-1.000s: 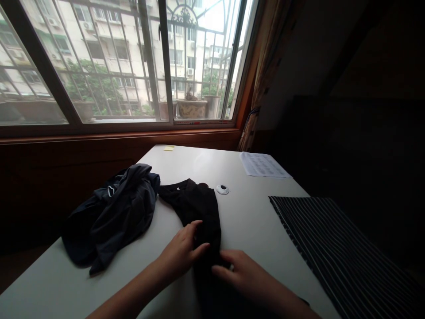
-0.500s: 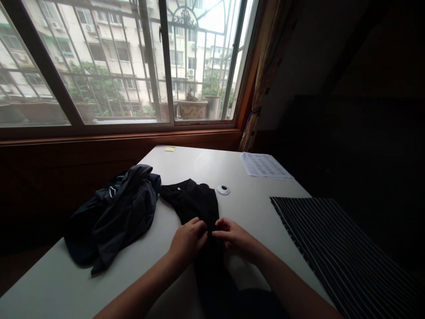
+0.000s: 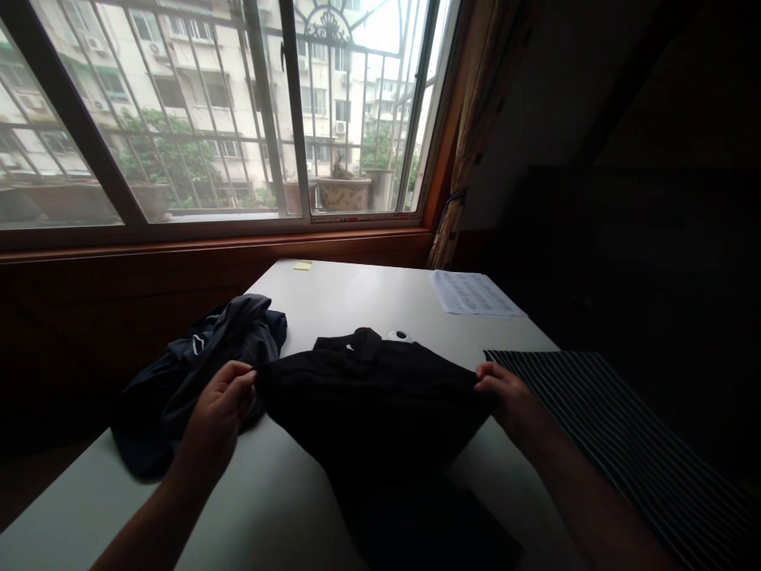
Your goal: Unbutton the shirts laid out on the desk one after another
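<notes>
A black shirt [image 3: 380,404] is stretched sideways between my two hands above the white table [image 3: 285,492]. My left hand [image 3: 223,404] pinches its left edge, close in front of a heap of dark grey and navy clothing [image 3: 196,373]. At the opposite edge, the fingers of my right hand [image 3: 508,396] are closed on the cloth. A small white mark shows near the top, where the fabric bunches like a collar. The lower part of the shirt hangs toward me and fades into shadow. Behind it, a white round object with a dark centre [image 3: 400,336] is partly hidden.
Dark striped cloth [image 3: 606,428] lies along the table's right side. Printed sheets of paper [image 3: 476,293] rest at the back right, and a yellow sticky note [image 3: 303,266] at the far edge. A barred window [image 3: 238,119] and a tied curtain [image 3: 452,214] stand behind.
My hands have moved far apart, left and right, from close together over the shirt. The shirt, narrow and gathered before, is now spread wide and lifted between them.
</notes>
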`<state>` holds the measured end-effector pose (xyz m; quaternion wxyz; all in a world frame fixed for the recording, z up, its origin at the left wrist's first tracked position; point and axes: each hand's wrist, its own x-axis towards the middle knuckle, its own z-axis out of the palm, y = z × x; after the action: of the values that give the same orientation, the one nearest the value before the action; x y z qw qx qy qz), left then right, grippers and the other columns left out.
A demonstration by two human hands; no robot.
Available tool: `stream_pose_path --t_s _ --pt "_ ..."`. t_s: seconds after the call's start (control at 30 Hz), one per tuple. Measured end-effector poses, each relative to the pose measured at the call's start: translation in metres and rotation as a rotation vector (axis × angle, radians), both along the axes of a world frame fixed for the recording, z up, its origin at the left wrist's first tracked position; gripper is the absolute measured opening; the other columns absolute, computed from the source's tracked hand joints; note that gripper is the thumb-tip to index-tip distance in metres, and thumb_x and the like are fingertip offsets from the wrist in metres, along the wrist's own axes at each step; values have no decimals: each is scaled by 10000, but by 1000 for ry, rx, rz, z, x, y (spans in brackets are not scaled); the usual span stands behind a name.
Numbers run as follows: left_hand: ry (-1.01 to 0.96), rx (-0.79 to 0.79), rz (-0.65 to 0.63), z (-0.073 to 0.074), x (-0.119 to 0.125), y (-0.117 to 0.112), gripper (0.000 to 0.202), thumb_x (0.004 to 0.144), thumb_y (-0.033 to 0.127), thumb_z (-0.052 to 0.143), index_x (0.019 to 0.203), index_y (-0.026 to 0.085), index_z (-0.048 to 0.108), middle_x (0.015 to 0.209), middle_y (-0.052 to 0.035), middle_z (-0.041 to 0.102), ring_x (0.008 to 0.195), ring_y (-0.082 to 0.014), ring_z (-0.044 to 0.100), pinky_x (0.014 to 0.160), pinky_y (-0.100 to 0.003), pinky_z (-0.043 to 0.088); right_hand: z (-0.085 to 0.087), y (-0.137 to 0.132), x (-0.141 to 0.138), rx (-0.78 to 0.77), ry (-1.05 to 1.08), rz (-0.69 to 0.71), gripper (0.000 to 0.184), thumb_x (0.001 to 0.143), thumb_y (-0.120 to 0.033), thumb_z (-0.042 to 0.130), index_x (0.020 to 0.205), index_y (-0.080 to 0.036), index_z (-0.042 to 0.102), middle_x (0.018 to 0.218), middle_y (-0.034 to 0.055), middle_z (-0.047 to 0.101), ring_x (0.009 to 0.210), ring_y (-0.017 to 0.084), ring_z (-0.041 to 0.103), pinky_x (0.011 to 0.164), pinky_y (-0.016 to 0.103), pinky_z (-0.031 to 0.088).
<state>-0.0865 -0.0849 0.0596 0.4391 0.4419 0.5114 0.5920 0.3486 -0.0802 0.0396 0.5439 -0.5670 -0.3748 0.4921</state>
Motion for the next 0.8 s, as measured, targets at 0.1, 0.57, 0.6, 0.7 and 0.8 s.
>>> stream_pose_path --t_s 0.1,0.57,0.6,0.7,0.8 --pt "160 -126 -77 -6 -34 -5 317 764 470 697 789 187 556 574 66 430 491 -95 382 460 -178 325 1 -9 28 -31 -108 -10 179 673 -266 616 822 -220 527 589 -65 476 497 109 449 459 230 319" --pt "1271 517 -685 -21 51 -31 381 938 232 585 1309 304 541 1286 -61 575 1203 -274 498 1037 -443 447 -3 -15 -68 329 -1135 540 277 866 -327 652 1138 -276 641 1145 50 612 1060 233 588 925 357 474" --pt "1297 519 -714 -25 58 -31 404 921 229 612 1311 303 541 1270 -62 586 1177 -281 513 1027 -460 451 -7 -13 -74 302 -1132 577 267 864 -317 656 1127 -274 652 1136 50 617 1030 230 601 896 346 482" --pt "1336 468 -762 -30 65 -28 314 889 183 629 1190 271 616 1157 -66 626 1045 -267 571 951 -438 485 -15 -9 -77 230 -1089 638 176 848 -286 667 1019 -254 691 1035 47 655 880 208 639 773 307 488" --pt "1247 408 -860 -20 56 -25 208 873 112 580 1000 247 675 1042 -56 646 951 -224 599 896 -349 495 -15 -11 -69 162 -979 735 103 804 -286 711 897 -242 720 864 26 698 764 193 647 648 266 459"
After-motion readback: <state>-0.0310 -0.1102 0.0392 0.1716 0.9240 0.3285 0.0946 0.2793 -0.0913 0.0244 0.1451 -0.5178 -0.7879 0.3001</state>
